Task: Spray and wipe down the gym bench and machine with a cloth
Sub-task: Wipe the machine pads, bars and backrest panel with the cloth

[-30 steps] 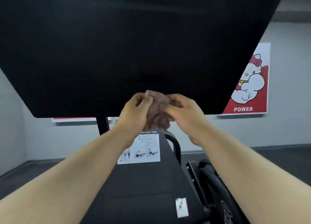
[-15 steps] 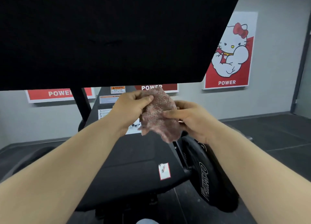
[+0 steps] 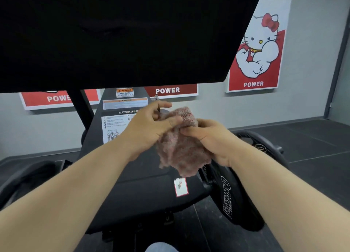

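Mid-task, refolding: left hand [image 3: 151, 126] and right hand [image 3: 214, 138] both pinch the pink cloth [image 3: 180, 147] at frame centre, held clear above the black machine pad [image 3: 144, 191]. No spray bottle visible; wiping looks unfinished.

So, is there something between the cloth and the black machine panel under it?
Nothing visible does. The left hand and the right hand pinch the cloth in the air over the sloped black panel; only open space separates cloth and panel.
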Tool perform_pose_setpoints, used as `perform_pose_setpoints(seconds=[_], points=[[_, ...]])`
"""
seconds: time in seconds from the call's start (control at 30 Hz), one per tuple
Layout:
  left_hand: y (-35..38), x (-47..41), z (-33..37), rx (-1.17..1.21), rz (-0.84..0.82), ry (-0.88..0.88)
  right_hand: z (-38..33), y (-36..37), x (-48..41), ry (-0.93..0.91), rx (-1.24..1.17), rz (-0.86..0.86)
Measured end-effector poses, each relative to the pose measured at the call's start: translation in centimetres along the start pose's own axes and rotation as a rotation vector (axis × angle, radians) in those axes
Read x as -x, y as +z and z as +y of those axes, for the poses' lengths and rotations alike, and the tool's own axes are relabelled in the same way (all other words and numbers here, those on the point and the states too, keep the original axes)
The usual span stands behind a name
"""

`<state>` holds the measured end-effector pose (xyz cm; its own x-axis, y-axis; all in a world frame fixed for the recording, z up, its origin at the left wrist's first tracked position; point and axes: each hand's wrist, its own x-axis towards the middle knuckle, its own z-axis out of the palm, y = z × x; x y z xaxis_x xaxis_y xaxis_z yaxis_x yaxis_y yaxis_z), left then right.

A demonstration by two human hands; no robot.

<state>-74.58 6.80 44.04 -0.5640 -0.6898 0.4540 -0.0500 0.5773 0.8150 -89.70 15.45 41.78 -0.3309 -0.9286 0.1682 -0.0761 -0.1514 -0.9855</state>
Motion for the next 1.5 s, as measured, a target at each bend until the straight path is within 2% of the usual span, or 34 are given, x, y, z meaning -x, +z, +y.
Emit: perform_pose_setpoints(seconds=[0.07,0.13,0.23,0.27,0.33,0.43,0.5,0.53,0.63,0.77,0.8,0.9,0.97,1.07,1.13,1.3,1.4,1.5], points=[[-0.4,-0.2,0.2,-0.003,-0.031,-0.03,-0.3,1.0,-0.6,-0.055,-0.048,0.074],[-1.2,-0.7,0.7,0.001,0.144,0.005,-1.0,1.9,-1.3,-0.062,-0.156,0.044],[-2.7,-1.2,1.9,0.065,0.344,0.044,-2.7,3.2,-1.6,-0.011,-0.192,-0.14],[-3.3,-1.2,2.2,0.051,0.384,0.076,-3.1,3.9,-1.8,-0.011,-0.164,-0.145],[-3.9,-0.7,3.0,0.042,0.395,0.149,-3.7,4.4,-2.2,-0.028,-0.137,-0.047],[-4.6,0.4,3.2,0.003,0.242,0.213,-3.9,4.3,-2.5,-0.036,-0.155,0.018],[-4.9,1.1,3.2,0.056,0.052,0.167,-3.8,3.9,-2.3,-0.026,-0.226,-0.001],[-4.8,1.3,3.0,0.089,0.009,0.14,-3.7,3.6,-2.1,-0.009,-0.283,-0.007],[-4.7,0.8,2.1,0.058,0.095,0.12,-3.7,3.0,-1.5,0.023,-0.376,-0.082],[-3.3,0.1,1.3,0.046,-0.185,-0.061,-3.2,1.9,-0.7,0.047,-0.382,-0.166],[-2.5,-0.1,1.1,0.032,-0.211,-0.075,-2.9,1.0,-0.4,0.056,-0.402,-0.173],[0.3,-0.8,-0.2,-0.012,-0.151,-0.091,-1.3,-2.2,0.8,0.094,-0.48,-0.24],[3.2,-1.2,-1.6,-0.024,-0.201,-0.132,0.7,-4.5,1.7,0.094,-0.399,-0.208],[9.2,-1.0,-4.0,0.041,-0.347,-0.236,4.9,-8.6,2.8,0.115,-0.191,0.089],[15.6,-0.3,-6.6,0.13,-0.488,-0.363,9.6,-13.0,4.6,0.206,-0.123,0.218],[27.5,2.4,-13.5,0.1,-0.752,-0.576,19.1,-21.0,8.5,0.431,-0.059,0.28],[34.6,3.8,-17.3,0.001,-0.75,-0.654,25.2,-26.1,10.6,0.604,-0.093,0.278],[39.4,5.3,-20.4,-0.054,-0.742,-0.721,31.7,-29.9,12.7,0.806,0.024,0.308]])
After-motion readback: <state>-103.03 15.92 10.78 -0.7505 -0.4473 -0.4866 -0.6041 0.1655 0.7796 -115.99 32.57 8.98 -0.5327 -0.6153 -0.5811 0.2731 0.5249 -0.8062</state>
